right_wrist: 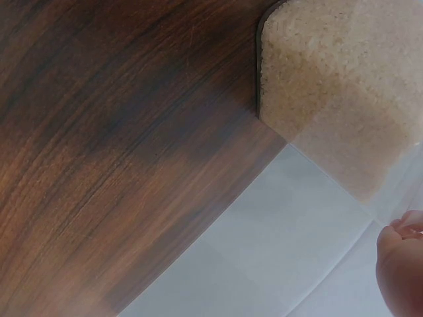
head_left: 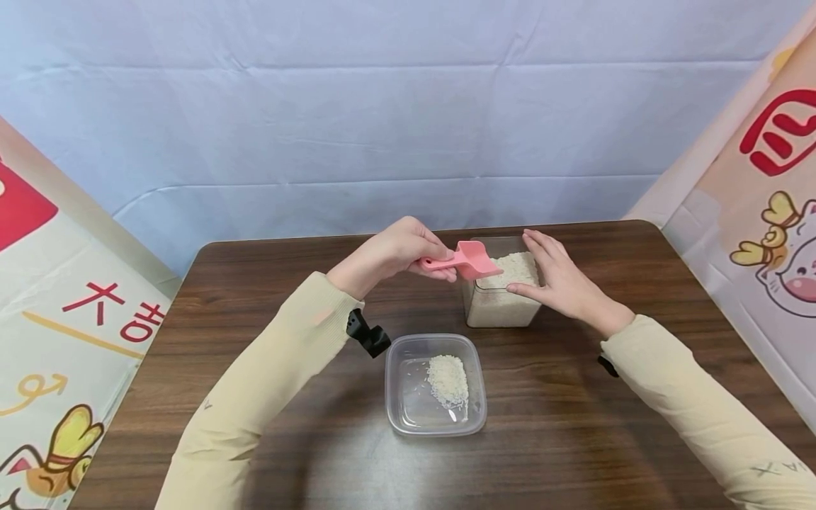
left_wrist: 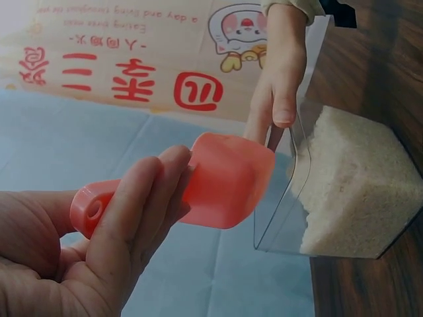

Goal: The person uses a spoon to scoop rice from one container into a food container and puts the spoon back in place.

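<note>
My left hand grips the handle of a pink scoop, whose blade hangs over the left rim of a clear container of rice. In the left wrist view the scoop lies close to the container's mouth, and no rice shows on it. My right hand holds the container's right side at the rim, thumb at the near side and fingers spread toward the back. The right wrist view catches only part of that hand beside the rice. Nearer stands a shallow clear plastic box with a small heap of rice.
Everything stands on a dark wooden table. A pale blue cloth hangs behind its back edge, and printed banners stand at the left and right. A black strap piece sticks out from the left wrist.
</note>
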Motion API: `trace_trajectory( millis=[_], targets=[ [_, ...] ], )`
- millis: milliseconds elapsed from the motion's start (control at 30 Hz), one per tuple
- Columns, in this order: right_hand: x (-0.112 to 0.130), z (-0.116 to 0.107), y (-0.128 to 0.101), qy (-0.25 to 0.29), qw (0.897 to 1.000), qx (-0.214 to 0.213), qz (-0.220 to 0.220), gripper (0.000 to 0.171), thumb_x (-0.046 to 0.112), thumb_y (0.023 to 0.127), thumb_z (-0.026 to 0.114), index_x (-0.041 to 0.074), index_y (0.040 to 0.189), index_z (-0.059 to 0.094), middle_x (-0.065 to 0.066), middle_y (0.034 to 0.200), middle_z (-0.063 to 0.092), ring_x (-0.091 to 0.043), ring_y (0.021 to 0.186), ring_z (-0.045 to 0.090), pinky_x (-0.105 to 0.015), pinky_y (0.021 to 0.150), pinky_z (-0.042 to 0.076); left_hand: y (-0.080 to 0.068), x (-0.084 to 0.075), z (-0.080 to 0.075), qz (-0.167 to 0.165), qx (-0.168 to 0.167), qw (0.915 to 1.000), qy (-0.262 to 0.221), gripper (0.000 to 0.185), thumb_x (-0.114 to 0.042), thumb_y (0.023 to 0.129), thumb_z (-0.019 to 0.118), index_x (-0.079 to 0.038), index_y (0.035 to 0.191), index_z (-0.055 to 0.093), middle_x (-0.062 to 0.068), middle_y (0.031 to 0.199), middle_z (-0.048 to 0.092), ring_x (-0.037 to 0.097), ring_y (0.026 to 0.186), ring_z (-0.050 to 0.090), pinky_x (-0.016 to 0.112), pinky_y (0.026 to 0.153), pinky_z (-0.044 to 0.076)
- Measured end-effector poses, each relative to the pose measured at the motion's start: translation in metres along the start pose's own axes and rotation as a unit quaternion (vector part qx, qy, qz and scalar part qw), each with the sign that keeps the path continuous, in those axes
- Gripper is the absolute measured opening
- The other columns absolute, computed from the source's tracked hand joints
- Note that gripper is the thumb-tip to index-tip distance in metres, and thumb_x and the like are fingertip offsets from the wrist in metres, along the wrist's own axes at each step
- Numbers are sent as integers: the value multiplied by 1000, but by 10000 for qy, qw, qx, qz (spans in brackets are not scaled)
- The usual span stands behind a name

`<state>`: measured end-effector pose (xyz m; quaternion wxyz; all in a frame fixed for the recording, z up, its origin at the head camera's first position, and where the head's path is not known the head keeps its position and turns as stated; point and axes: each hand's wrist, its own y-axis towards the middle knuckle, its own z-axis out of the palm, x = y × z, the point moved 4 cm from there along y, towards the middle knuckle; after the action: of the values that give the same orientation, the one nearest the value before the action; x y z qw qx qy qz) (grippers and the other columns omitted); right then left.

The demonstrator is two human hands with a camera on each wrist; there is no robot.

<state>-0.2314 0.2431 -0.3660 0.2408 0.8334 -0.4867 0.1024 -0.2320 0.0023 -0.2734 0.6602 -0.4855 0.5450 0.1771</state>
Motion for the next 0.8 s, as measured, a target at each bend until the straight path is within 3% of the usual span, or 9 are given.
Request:
trace_trajectory(
  millis=[300,600,800],
  targets=[
    [0,0,0,3,10000,29,31,92,42,75,71,-9,138,26,-21,144,25,-36,132,19,-52,106,24,8,-5,5,-168,14,9999,-14,20,5,87,55,17,103,60,23,74,65,18,54,65,25,64,57],
    [-1,0,0,-7,10000,-10,23,93,41,74,72,-9,138,27,-20,143,26,-36,131,19,-53,105,25,14,-8,9,-231,38,9997,102,20,6,86,56,17,102,59,24,77,64,20,56,65,31,76,55],
    [0,0,1,1,10000,-21,2,92,42,75,71,-10,137,28,-22,142,26,-36,131,20,-53,106,25,18,-11,14,-224,40,9997,95,17,8,85,56,19,99,58,24,76,62,22,55,65,26,66,57]
  ],
)
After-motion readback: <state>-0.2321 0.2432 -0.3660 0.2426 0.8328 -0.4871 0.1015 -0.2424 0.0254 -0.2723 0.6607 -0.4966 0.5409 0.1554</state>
